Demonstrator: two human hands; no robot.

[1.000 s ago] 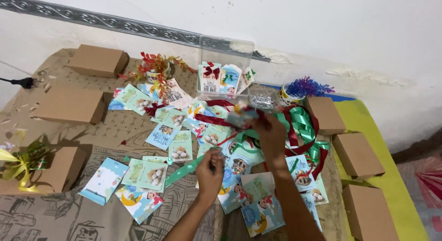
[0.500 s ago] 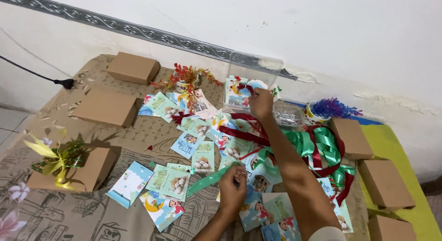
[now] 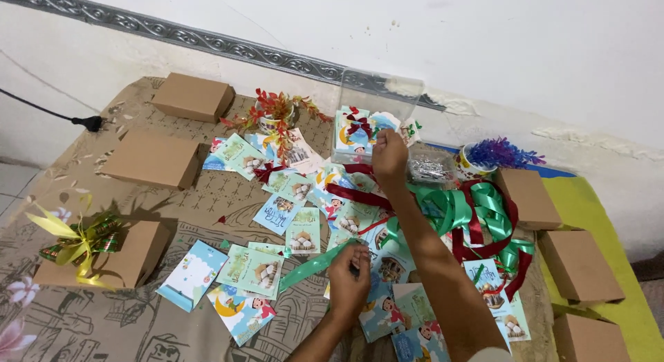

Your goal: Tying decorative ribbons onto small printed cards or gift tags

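From the head camera, a clear plastic box with upright see-through walls (image 3: 377,99) stands at the far side of the surface (image 3: 207,196), which wears a brown patterned cloth. Inside it stand small blue and white printed cards (image 3: 353,130), one with a dark red bow on it. The right hand (image 3: 389,154) reaches out to this box, its fingertips closed on the edge of a card at the box's open front; whether the card is fully inside cannot be told. Just right of that hand lies a small clear bag of silvery bits (image 3: 429,170).

The left hand (image 3: 348,279) is nearer the body, fingers curled and pinching the end of a flat green satin ribbon (image 3: 315,264) that runs out to its left across loose picture cards (image 3: 252,268). Under and around both hands more such cards lie scattered. Right of the right forearm sits a tangle of green and dark red ribbon (image 3: 484,217). Plain brown cardboard boxes (image 3: 153,158) lie well left of the hands.
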